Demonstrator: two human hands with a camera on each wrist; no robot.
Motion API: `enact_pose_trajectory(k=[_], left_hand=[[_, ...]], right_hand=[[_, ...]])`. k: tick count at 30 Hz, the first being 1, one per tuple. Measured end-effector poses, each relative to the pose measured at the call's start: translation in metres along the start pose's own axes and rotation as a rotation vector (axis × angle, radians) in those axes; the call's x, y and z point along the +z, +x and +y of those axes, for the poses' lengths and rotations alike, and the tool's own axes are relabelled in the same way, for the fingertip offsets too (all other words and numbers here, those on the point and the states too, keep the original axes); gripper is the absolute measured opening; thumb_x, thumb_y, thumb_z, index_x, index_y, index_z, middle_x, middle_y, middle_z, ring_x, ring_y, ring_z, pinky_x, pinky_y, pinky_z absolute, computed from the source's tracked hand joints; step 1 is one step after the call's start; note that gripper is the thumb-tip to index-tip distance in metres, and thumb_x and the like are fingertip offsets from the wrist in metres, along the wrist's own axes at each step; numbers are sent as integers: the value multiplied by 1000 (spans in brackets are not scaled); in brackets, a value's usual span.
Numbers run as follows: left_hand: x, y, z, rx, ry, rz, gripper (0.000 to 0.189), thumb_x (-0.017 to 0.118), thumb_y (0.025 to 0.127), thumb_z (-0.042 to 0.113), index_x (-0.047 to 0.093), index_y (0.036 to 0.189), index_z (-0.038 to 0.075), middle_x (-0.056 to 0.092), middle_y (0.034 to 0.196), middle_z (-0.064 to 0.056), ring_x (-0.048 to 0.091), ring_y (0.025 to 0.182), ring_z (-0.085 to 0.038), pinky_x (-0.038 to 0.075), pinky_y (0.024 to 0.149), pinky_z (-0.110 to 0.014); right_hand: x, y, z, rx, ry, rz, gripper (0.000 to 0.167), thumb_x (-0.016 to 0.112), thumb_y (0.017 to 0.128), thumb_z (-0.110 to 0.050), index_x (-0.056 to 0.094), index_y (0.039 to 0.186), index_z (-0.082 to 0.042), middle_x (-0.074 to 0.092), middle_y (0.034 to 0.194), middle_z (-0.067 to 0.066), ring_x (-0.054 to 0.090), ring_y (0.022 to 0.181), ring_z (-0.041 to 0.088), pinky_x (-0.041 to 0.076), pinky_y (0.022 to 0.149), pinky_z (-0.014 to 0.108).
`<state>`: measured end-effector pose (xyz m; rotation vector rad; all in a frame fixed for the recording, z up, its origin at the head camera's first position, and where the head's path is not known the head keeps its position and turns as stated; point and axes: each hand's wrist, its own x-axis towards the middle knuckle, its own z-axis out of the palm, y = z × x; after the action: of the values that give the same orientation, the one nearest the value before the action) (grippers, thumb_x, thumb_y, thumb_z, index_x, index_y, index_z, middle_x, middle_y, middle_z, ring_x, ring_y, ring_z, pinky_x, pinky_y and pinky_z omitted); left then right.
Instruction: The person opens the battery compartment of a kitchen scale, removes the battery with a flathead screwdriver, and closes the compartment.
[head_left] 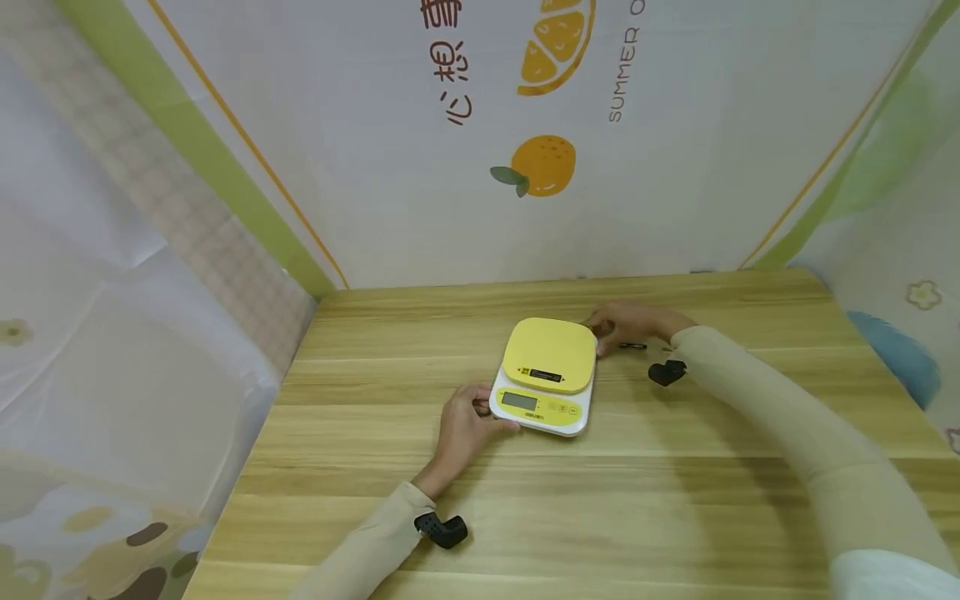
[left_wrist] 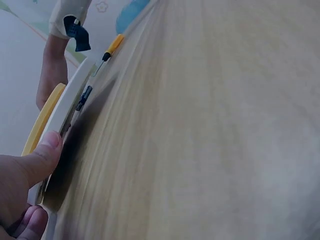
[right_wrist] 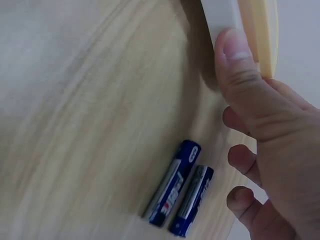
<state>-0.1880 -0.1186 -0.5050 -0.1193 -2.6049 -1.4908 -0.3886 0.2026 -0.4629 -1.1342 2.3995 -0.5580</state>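
A kitchen scale [head_left: 550, 355] with a yellow weighing plate and white body is held between both hands over the wooden table, its small display towards the person. My left hand [head_left: 467, 425] grips the front left corner, thumb along the front edge and fingers at the left side. The left wrist view shows a dark shadow under the scale's white body [left_wrist: 67, 102]. At the back right corner, my right hand [head_left: 626, 323] pinches the scale, with the thumb [right_wrist: 234, 55] on its white side and the other fingers curled. Two blue batteries [right_wrist: 175, 182] lie on the table beside the right hand.
A screwdriver [left_wrist: 114, 46] with a yellow handle lies on the table beyond the batteries, near the right arm. The wooden table [head_left: 360, 500] meets a printed cloth wall [head_left: 420, 225] at the back. Further cloth hangs at both sides.
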Motion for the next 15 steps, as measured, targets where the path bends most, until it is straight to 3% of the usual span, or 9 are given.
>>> enact_pose_trajectory(k=[8,15], left_hand=[[7,-3,3,-6,14,-38,51,99,64,16,74,106,3,62,100,-6,64,85,-12,59,73,-18],[13,-5,9,-19,34,-88,44,99,66,17,74,99,2,61,98,-6,64,80,-9,57,68,-17]], right_hand=[[-3,5,2,-23,37,3,54,80,88,-29,66,135,-5,64,134,17,59,123,38,49,107,56],[-2,8,8,45,-1,34,57,77,90,-30,63,139,-6,62,140,19,61,123,38,51,106,54]])
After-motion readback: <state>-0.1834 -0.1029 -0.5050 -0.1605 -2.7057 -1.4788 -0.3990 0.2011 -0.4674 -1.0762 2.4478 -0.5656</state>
